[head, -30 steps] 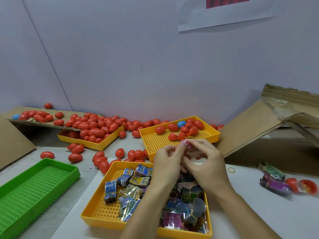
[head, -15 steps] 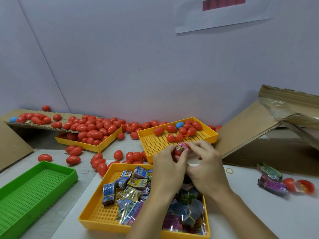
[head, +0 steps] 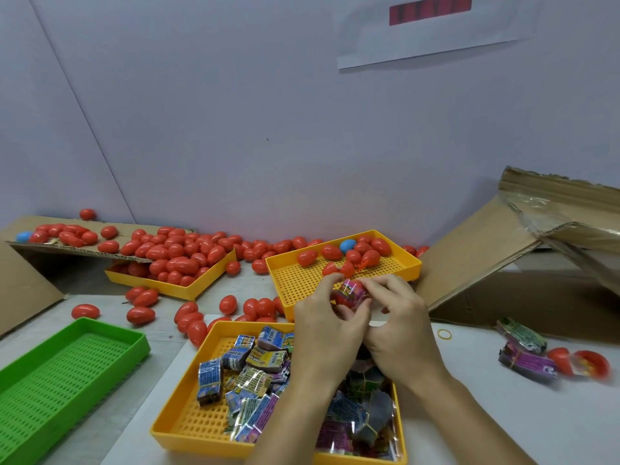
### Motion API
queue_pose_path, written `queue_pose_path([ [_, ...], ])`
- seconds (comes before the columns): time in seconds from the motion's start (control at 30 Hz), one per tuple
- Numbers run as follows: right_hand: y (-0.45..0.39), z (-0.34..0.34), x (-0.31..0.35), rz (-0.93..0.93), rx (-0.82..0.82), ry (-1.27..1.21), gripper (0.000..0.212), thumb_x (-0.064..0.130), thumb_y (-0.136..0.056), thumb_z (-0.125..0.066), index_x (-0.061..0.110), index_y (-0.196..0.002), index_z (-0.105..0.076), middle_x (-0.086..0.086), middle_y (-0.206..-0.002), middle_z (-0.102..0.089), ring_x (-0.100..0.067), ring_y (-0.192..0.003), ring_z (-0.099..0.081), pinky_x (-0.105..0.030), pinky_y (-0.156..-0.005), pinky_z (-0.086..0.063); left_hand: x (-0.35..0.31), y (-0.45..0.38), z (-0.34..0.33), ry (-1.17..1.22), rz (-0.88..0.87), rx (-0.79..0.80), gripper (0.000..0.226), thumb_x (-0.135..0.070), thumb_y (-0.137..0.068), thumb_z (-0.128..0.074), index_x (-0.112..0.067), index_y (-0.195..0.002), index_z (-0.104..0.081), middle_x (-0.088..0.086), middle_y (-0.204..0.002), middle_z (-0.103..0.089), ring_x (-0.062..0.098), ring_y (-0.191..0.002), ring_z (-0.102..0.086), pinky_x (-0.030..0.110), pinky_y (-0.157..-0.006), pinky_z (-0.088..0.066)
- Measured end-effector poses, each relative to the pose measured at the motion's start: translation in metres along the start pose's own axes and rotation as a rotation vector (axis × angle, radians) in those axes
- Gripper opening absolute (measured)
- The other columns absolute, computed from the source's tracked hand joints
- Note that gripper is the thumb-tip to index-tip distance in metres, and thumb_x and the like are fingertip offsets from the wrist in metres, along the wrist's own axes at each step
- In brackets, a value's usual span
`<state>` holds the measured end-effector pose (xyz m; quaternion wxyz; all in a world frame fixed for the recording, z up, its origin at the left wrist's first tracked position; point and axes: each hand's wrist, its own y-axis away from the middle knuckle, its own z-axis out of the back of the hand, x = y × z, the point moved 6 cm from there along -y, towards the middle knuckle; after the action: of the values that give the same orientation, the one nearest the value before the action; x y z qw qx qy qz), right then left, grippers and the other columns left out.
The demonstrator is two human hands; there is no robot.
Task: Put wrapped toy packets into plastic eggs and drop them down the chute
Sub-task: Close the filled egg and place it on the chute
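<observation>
Both my hands meet above the near yellow tray [head: 188, 421], which is full of wrapped toy packets [head: 255, 374]. My left hand [head: 327, 325] holds an open red egg half [head: 345, 300] from below. A pink wrapped packet [head: 350, 290] sits partly in that half, and the fingertips of my right hand [head: 399, 320] pinch it. The egg's other half is hidden behind my fingers. The cardboard chute [head: 476, 253] slopes up at the right.
A second yellow tray [head: 302, 283] behind my hands holds several red eggs and a blue one [head: 347, 245]. A third tray [head: 201, 286] and cardboard at the left overflow with eggs. A green tray [head: 60, 374] lies front left. Two packets [head: 526, 362] and an open egg [head: 583, 362] lie at right.
My hands have shifted slightly down and toward me. The pink packet, first held free at my fingertips, now sits in the red egg half.
</observation>
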<state>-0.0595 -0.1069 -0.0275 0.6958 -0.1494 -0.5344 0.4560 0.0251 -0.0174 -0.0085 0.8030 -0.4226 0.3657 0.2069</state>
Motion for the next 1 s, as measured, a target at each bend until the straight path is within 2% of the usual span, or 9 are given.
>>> queue_pose_path([
  [0.13, 0.0, -0.001, 0.0, 0.038, 0.012, 0.037, 0.042, 0.025, -0.083, -0.08, 0.009, -0.12, -0.069, 0.008, -0.104, -0.059, -0.01, -0.099, -0.058, -0.031, -0.081, -0.055, -0.005, 0.0, 0.001, -0.048, -0.085, -0.003, 0.002, -0.017, -0.087, -0.072, -0.019, -0.086, -0.073, -0.008, -0.063, -0.064, 0.013, -0.063, -0.06, 0.029, -0.053, -0.047],
  [0.23, 0.001, 0.0, 0.001, 0.041, 0.011, 0.07, 0.036, 0.018, -0.081, -0.078, 0.01, -0.116, -0.07, 0.007, -0.102, -0.059, -0.012, -0.097, -0.057, -0.035, -0.078, -0.056, -0.003, 0.0, 0.0, -0.055, -0.098, 0.019, 0.008, -0.017, -0.089, -0.07, -0.019, -0.082, -0.073, -0.006, -0.061, -0.064, 0.016, -0.059, -0.058, 0.034, -0.053, -0.047],
  [0.33, 0.001, 0.0, 0.004, 0.046, 0.02, 0.09, 0.035, 0.024, -0.079, -0.069, 0.012, -0.112, -0.071, 0.009, -0.099, -0.059, -0.011, -0.094, -0.056, -0.036, -0.074, -0.057, -0.003, 0.0, 0.001, -0.047, -0.087, 0.024, 0.007, -0.019, -0.088, -0.072, -0.022, -0.09, -0.077, -0.009, -0.068, -0.069, 0.011, -0.064, -0.063, 0.033, -0.058, -0.051],
  [0.43, 0.0, -0.001, 0.003, 0.033, 0.029, 0.063, 0.035, 0.032, -0.084, -0.073, 0.013, -0.114, -0.07, 0.01, -0.1, -0.059, -0.01, -0.095, -0.057, -0.029, -0.076, -0.055, -0.003, -0.001, 0.002, -0.024, -0.061, 0.008, 0.014, -0.02, -0.085, -0.075, -0.025, -0.098, -0.078, -0.017, -0.072, -0.07, 0.004, -0.07, -0.066, 0.024, -0.061, -0.054],
  [0.53, -0.001, 0.001, -0.002, -0.034, -0.012, -0.093, 0.039, 0.035, -0.086, -0.073, 0.014, -0.12, -0.069, 0.012, -0.105, -0.061, -0.005, -0.099, -0.061, -0.015, -0.08, -0.05, 0.008, -0.002, 0.0, 0.175, 0.136, 0.035, 0.013, -0.029, -0.091, -0.07, -0.028, -0.104, -0.074, -0.015, -0.084, -0.074, 0.002, -0.084, -0.07, 0.017, -0.07, -0.056],
  [0.67, 0.0, 0.001, -0.004, -0.05, -0.022, -0.192, 0.034, 0.022, -0.087, -0.074, 0.016, -0.12, -0.069, 0.013, -0.107, -0.062, -0.002, -0.101, -0.062, -0.011, -0.081, -0.049, 0.021, -0.002, -0.009, 0.649, 0.459, 0.143, 0.017, -0.016, -0.099, -0.06, -0.011, -0.092, -0.074, 0.007, -0.086, -0.077, 0.02, -0.082, -0.075, 0.024, -0.063, -0.057],
  [0.83, 0.0, 0.001, -0.008, -0.067, 0.011, -0.199, 0.047, 0.019, -0.082, -0.079, 0.018, -0.127, -0.065, 0.016, -0.118, -0.062, 0.004, -0.109, -0.059, -0.012, -0.087, -0.049, 0.026, -0.003, -0.007, 0.548, 0.4, 0.124, 0.004, -0.019, -0.087, -0.076, -0.017, -0.09, -0.076, 0.002, -0.089, -0.077, 0.014, -0.088, -0.074, 0.025, -0.069, -0.059],
  [0.93, 0.0, 0.002, -0.008, -0.08, 0.003, -0.192, 0.046, 0.019, -0.081, -0.08, 0.019, -0.124, -0.067, 0.019, -0.115, -0.063, 0.001, -0.103, -0.062, -0.016, -0.085, -0.052, 0.027, -0.003, -0.006, 0.508, 0.398, 0.118, 0.005, -0.022, -0.087, -0.076, -0.018, -0.087, -0.076, 0.0, -0.089, -0.077, 0.014, -0.088, -0.074, 0.028, -0.072, -0.061],
  [1.0, 0.0, 0.001, -0.007, -0.085, 0.011, -0.205, 0.045, 0.02, -0.079, -0.082, 0.021, -0.122, -0.068, 0.019, -0.111, -0.064, -0.001, -0.098, -0.064, -0.015, -0.082, -0.052, 0.024, -0.001, -0.01, 0.609, 0.468, 0.153, 0.024, -0.027, -0.095, -0.066, -0.017, -0.077, -0.077, 0.004, -0.082, -0.077, 0.017, -0.082, -0.075, 0.025, -0.066, -0.059],
])
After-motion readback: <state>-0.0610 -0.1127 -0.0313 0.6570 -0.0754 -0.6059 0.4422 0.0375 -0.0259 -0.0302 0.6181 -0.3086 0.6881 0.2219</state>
